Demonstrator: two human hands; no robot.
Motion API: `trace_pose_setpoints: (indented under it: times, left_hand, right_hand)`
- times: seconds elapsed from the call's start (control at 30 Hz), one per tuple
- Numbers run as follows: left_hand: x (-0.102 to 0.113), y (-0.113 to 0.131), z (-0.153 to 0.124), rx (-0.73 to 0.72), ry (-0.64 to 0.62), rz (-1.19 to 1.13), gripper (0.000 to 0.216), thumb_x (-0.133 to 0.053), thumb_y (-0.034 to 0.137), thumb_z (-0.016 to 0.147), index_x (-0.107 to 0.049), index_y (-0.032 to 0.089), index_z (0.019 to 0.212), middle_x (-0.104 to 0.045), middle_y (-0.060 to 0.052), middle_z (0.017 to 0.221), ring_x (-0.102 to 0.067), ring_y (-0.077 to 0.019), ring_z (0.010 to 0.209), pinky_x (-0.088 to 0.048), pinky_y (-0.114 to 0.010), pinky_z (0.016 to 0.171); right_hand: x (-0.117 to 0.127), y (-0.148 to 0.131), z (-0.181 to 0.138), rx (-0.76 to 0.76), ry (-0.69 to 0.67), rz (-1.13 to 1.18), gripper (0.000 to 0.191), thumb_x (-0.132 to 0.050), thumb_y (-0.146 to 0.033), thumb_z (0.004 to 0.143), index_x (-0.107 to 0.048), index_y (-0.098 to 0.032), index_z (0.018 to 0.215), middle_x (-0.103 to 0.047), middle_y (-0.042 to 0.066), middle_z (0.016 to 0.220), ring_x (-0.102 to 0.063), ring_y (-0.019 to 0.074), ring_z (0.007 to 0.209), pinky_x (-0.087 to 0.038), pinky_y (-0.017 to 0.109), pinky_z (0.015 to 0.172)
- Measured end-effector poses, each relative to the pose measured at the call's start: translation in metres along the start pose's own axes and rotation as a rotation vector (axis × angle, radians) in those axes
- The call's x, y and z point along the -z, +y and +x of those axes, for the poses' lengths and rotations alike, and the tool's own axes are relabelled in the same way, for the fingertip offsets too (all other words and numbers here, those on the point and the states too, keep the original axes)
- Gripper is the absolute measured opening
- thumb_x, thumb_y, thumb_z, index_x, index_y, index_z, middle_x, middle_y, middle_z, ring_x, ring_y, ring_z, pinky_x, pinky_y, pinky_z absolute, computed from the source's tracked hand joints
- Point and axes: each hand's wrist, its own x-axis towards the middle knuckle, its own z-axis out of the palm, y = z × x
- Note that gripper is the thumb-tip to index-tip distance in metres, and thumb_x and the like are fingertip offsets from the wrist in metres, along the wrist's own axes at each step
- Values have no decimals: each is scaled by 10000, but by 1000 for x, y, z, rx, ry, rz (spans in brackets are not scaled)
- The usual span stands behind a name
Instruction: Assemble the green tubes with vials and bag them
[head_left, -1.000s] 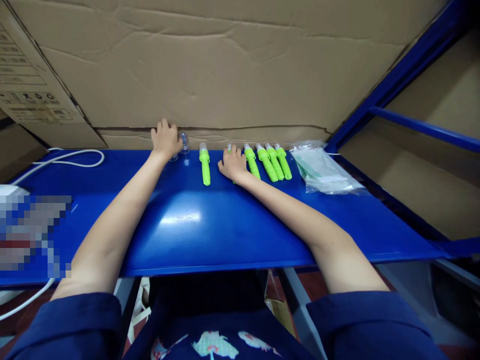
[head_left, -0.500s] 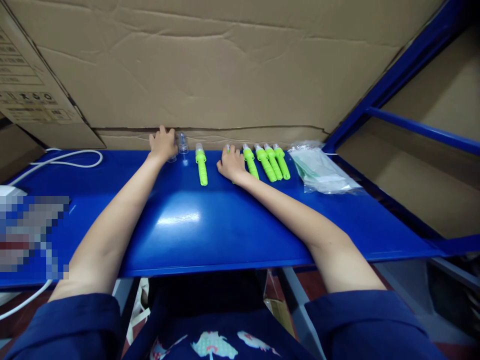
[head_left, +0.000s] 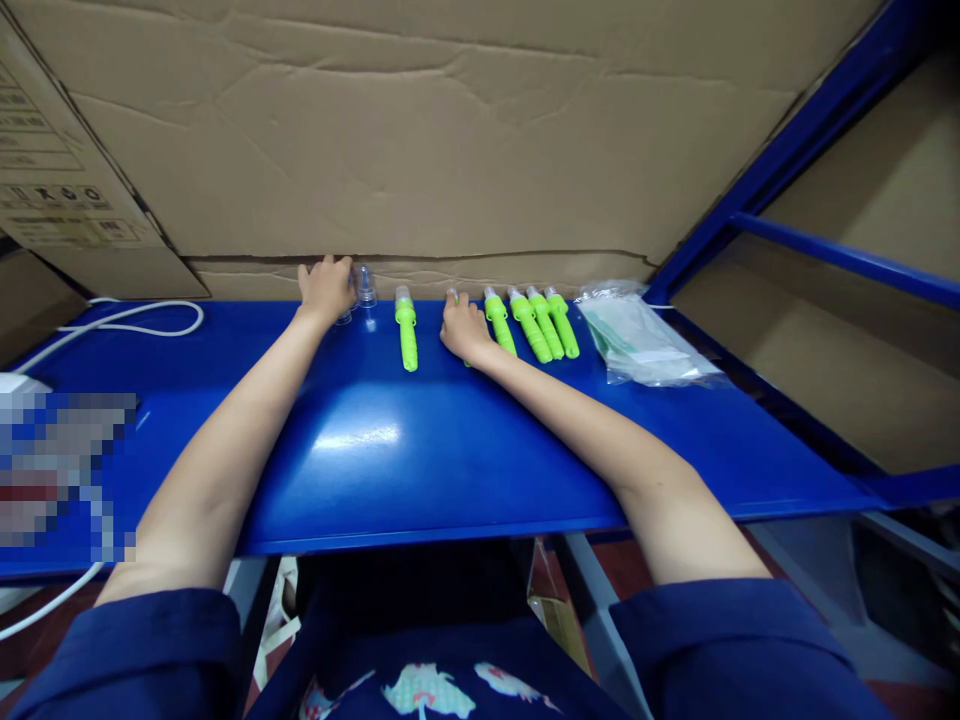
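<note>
My left hand (head_left: 328,289) is at the back of the table, its fingers curled around a clear plastic cap (head_left: 344,319) that is mostly hidden. Just right of it stands another clear cap (head_left: 366,287), upright with a narrow tip. Between my hands lies a bright green ribbed tube (head_left: 407,335) with a clear cap on its far end. My right hand (head_left: 466,329) is closed over a similar green tube; only its clear tip (head_left: 452,295) and a bit of green show. To its right, several more capped green tubes (head_left: 531,330) lie side by side.
A clear bag (head_left: 649,340) with pale contents lies at the right. Cardboard (head_left: 465,150) rises behind the blue table (head_left: 442,450). A white cable (head_left: 161,318) loops at the left, near a pixelated patch. A blue metal frame (head_left: 810,140) bounds the right side.
The green tube between my hands has shifted slightly right. My right hand's fingers have drawn in and moved a little right. My left hand has barely moved, its fingers lower.
</note>
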Motion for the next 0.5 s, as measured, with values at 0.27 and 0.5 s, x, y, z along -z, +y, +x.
trace_pose_setpoints:
  times: [0.27, 0.5]
  left_hand:
    - [7, 9, -2, 13, 63, -68, 413, -453, 260, 931, -680, 241, 1275, -650, -171, 1340, -578, -402, 1288, -354, -625, 1112]
    - [20, 20, -7, 53, 120, -77, 373, -514, 277, 940, -649, 222, 1283, -617, -171, 1363, -553, -412, 1313, -316, -613, 1136]
  right_hand:
    - [-3, 1, 2, 17, 10, -3, 665, -443, -84, 945, -324, 11, 1592, -493, 314, 1481, -575, 357, 1314, -465, 450, 1061]
    - [0, -1, 0, 13, -1, -4, 650, -394, -73, 962, -320, 19, 1602, -477, 300, 1512, -570, 358, 1318, -454, 446, 1070]
